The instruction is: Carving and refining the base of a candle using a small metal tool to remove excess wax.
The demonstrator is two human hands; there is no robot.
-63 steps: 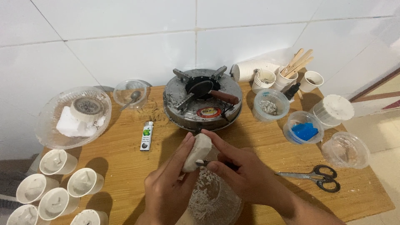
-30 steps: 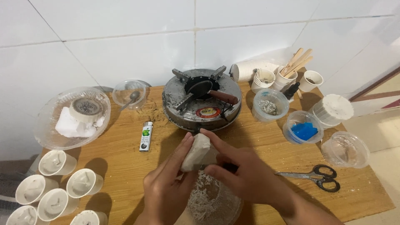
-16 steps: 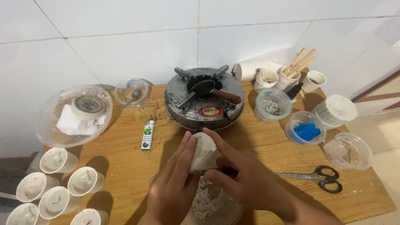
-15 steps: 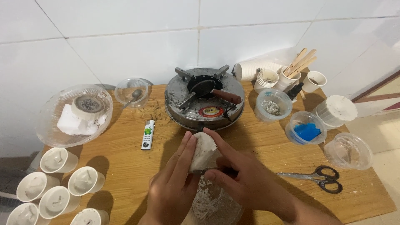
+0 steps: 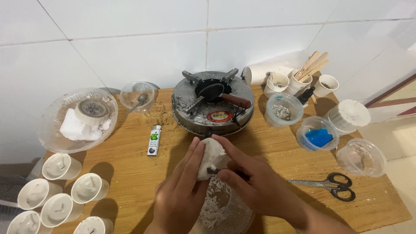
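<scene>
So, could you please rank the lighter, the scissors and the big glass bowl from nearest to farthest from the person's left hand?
1. Lighter: just up-left of the left hand.
2. Scissors: off to the right.
3. Big glass bowl: far left, by the wall.

Both hands meet at the lower centre of the view, forearms entering from the bottom edge. The left hand (image 5: 180, 195) is raised with fingers extended and pressed flat together, palm facing right. The right hand (image 5: 255, 186) lies palm down, index finger stretched forward and thumb apparently pinched inward, though the grip is partly hidden.
</scene>
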